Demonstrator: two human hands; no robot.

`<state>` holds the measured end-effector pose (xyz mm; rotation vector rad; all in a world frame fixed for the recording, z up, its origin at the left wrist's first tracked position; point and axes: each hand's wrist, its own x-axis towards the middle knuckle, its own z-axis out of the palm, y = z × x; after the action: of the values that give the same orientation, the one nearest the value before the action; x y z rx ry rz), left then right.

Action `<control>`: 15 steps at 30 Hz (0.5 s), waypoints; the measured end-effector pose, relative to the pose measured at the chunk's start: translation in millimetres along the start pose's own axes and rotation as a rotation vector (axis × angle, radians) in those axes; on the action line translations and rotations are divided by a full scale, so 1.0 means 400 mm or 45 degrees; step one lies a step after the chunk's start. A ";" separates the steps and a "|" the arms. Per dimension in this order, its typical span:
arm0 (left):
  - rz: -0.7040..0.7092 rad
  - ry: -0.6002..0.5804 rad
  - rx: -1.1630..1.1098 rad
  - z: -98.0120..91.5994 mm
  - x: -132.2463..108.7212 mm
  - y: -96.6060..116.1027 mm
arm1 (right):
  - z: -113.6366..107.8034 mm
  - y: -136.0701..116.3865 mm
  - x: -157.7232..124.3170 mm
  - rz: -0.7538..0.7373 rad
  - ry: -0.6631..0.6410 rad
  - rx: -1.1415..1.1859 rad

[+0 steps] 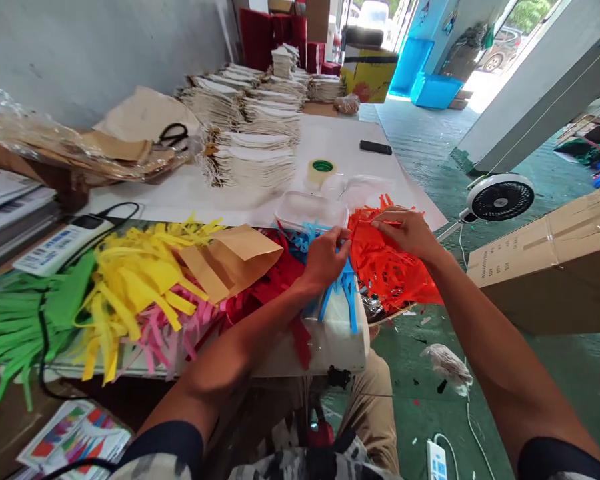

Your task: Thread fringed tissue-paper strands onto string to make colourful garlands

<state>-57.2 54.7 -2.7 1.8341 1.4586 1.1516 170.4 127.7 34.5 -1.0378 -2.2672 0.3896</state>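
My left hand is closed, pinching the top edge of an orange fringed paper sheet and lying over blue paper fringe. My right hand rests on the same orange sheet with its fingers curled around the upper edge. The orange pile lies at the table's right end. Beside it, to the left, lie dark red fringe, a brown paper envelope, yellow fringe, pink fringe and green fringe.
A clear plastic box, a tape roll, a black phone, scissors and stacks of paper bags sit on the white table. A small fan and cardboard box stand on the right floor.
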 end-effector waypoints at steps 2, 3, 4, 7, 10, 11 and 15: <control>-0.083 -0.022 -0.096 0.005 0.022 0.004 | 0.002 -0.008 -0.008 0.047 0.057 0.097; -0.102 -0.038 -0.122 0.010 0.033 0.005 | 0.005 -0.011 -0.012 0.057 0.073 0.127; -0.120 -0.054 -0.139 0.017 0.041 0.006 | 0.008 -0.013 -0.014 0.059 0.073 0.148; -0.202 -0.075 -0.155 0.041 0.051 0.005 | 0.018 -0.017 -0.015 0.085 -0.009 0.187; -0.260 -0.007 -0.165 0.060 0.042 -0.002 | 0.024 -0.024 -0.012 0.165 -0.086 0.173; -0.275 0.024 -0.179 0.064 0.038 -0.004 | 0.026 -0.027 -0.011 0.184 -0.081 0.168; -0.370 0.030 -0.293 0.070 0.031 -0.004 | 0.039 -0.045 -0.012 0.219 0.006 0.145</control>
<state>-33.1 70.0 -14.2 1.4059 1.4793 1.1436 152.4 111.9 29.2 -1.1764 -2.1312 0.5805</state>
